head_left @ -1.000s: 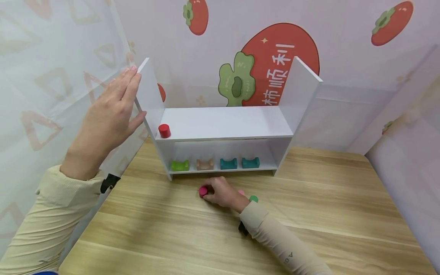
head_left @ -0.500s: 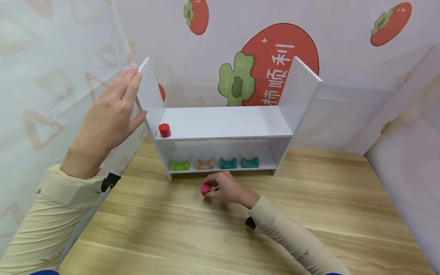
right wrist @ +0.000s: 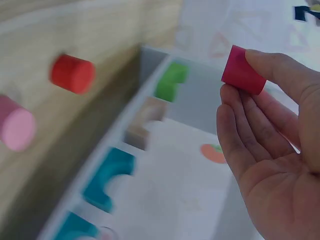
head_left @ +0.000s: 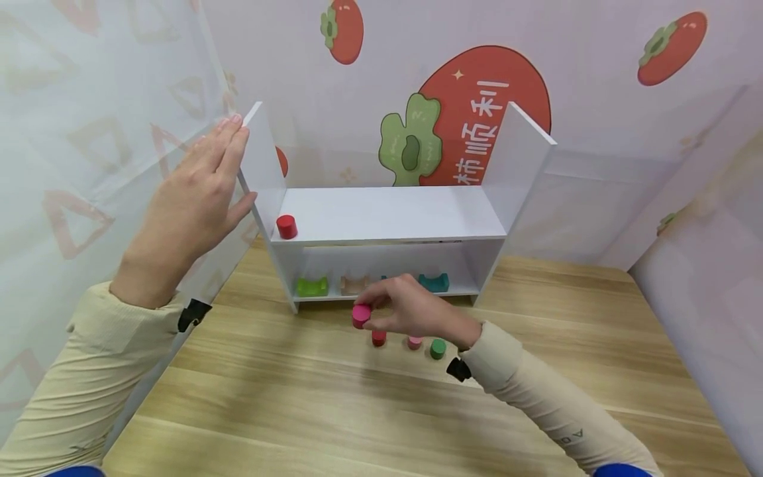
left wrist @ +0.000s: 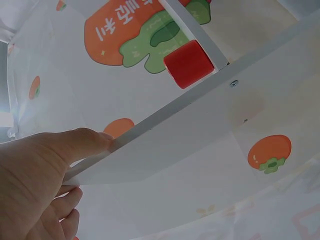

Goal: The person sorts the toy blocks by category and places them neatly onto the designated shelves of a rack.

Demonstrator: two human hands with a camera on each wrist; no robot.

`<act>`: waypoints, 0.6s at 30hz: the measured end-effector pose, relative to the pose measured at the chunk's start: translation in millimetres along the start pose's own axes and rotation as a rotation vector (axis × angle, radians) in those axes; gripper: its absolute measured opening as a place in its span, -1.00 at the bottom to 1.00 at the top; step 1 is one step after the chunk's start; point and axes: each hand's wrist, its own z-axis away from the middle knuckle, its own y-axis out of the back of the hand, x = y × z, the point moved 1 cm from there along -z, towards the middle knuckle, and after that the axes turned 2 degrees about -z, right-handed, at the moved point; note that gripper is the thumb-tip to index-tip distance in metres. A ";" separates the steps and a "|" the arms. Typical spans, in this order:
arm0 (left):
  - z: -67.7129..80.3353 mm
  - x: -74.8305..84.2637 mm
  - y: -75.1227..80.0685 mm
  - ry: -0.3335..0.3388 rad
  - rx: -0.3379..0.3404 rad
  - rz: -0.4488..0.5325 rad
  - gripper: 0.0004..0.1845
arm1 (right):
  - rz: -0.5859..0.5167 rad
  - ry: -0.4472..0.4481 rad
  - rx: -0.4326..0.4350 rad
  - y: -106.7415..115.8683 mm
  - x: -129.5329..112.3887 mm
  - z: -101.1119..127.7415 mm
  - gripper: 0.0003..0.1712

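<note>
My right hand (head_left: 390,310) pinches a magenta cylinder (head_left: 361,315) between thumb and fingertips, lifted above the wooden table in front of the white shelf unit (head_left: 387,218). The right wrist view shows the same magenta cylinder (right wrist: 242,71) at my fingertips (right wrist: 280,75). My left hand (head_left: 197,192) lies flat with straight fingers against the shelf's left side panel (head_left: 259,159), thumb on its edge (left wrist: 90,142). A red cylinder (head_left: 287,226) stands on the upper shelf near that panel; it shows as a red block (left wrist: 189,63) in the left wrist view.
On the table under my right hand stand a red cylinder (head_left: 378,338), a pink cylinder (head_left: 414,342) and a green cylinder (head_left: 438,348). The lower shelf holds a green arch block (head_left: 312,287), a tan one (head_left: 353,285) and teal ones (head_left: 435,282). Printed walls enclose the table.
My right hand has risen from the table with the magenta cylinder and moved slightly right, uncovering the red, pink and green cylinders. The left hand has stayed on the panel.
</note>
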 end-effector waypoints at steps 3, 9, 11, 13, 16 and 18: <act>0.2 0.1 0.1 0.003 -0.001 -0.002 -0.06 | 0.006 0.039 -0.001 16.1 -11.2 -2.0 -0.65; -2.2 0.7 0.3 -0.014 0.010 0.012 -0.06 | 0.037 0.065 -0.023 51.5 -32.5 -9.0 -0.63; -3.0 1.2 0.1 -0.014 0.008 0.014 -0.06 | 0.031 0.066 -0.020 62.2 -38.0 -13.3 -0.62; -3.0 1.4 -0.1 -0.009 0.003 0.015 -0.07 | 0.027 0.073 -0.006 71.5 -42.9 -19.7 -0.63; -1.7 1.0 -0.1 0.000 -0.002 0.015 -0.06 | 0.019 0.086 0.010 82.5 -47.9 -32.6 -0.64; -0.2 0.7 -0.1 0.006 -0.003 0.015 -0.06 | 0.018 0.081 0.015 87.2 -49.4 -42.0 -0.65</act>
